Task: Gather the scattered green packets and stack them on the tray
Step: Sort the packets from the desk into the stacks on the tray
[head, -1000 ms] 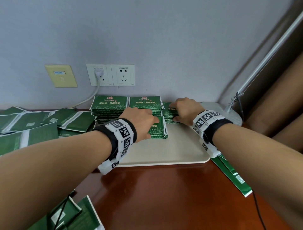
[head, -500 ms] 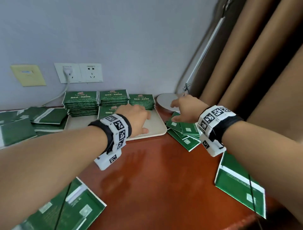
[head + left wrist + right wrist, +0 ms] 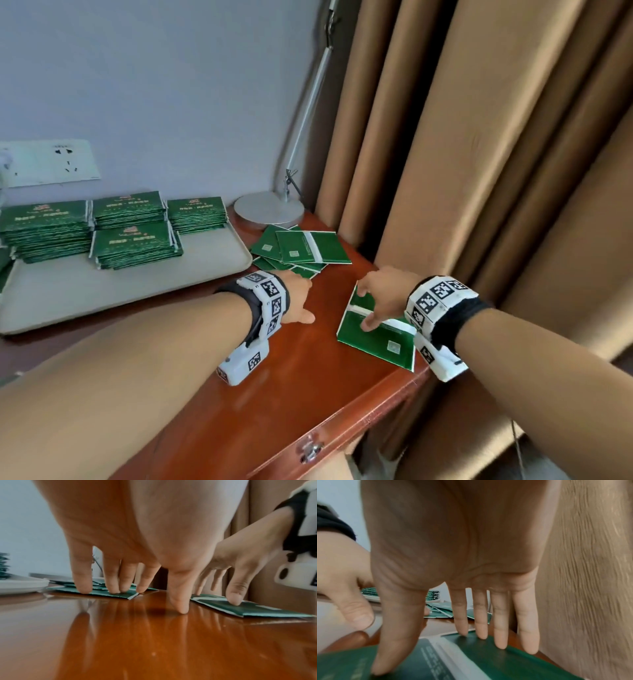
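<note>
Several stacks of green packets (image 3: 133,243) stand on the beige tray (image 3: 137,284) at the left. A loose pile of green packets (image 3: 301,250) lies on the wooden table right of the tray. My left hand (image 3: 299,298) reaches its near edge. In the left wrist view its straight fingers (image 3: 111,588) press on those packets (image 3: 102,594) and the thumb touches the bare wood. A single green packet (image 3: 376,339) lies near the table's right edge. My right hand (image 3: 380,301) rests on it, with straight fingers (image 3: 500,639) and thumb pressing its surface (image 3: 471,655). Neither hand grips anything.
A silver lamp base (image 3: 269,207) stands behind the loose pile, its arm rising along the wall. Brown curtains (image 3: 479,171) hang close to the table's right edge. A wall socket (image 3: 51,162) sits above the tray. A metal drawer fitting (image 3: 310,448) shows on the table front.
The view has swung right. Both hands left the stacks on the tray. The left hand moved to the loose pile, and the right hand came from that pile onto the single packet.
</note>
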`<state>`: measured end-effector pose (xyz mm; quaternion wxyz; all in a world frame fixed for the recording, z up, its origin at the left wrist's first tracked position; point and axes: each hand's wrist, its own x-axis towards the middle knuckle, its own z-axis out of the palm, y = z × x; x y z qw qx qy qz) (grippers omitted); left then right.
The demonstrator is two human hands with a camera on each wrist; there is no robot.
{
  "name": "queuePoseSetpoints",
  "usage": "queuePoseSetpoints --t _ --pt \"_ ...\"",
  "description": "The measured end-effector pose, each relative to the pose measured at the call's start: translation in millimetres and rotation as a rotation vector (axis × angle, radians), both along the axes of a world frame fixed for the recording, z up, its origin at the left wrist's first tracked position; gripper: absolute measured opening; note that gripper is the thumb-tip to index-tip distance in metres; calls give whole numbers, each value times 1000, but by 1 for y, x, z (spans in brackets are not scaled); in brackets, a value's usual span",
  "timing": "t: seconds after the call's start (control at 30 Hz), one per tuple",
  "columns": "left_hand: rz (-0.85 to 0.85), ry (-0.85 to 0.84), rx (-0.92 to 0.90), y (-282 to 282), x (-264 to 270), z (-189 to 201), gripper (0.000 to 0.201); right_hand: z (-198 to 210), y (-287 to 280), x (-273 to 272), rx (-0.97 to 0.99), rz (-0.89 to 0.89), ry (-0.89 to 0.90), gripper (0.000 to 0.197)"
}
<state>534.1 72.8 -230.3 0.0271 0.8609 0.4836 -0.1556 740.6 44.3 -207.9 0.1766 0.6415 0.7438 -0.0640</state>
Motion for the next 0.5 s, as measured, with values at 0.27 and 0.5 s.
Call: queuePoseSetpoints --t 0.27,0.5 --pt "11 23 20 5 -4 1 74 -5 10 -16 -7 71 34 84" --pt "21 54 -40 -11 -14 -3 62 -4 12 -23 12 124 73 90"
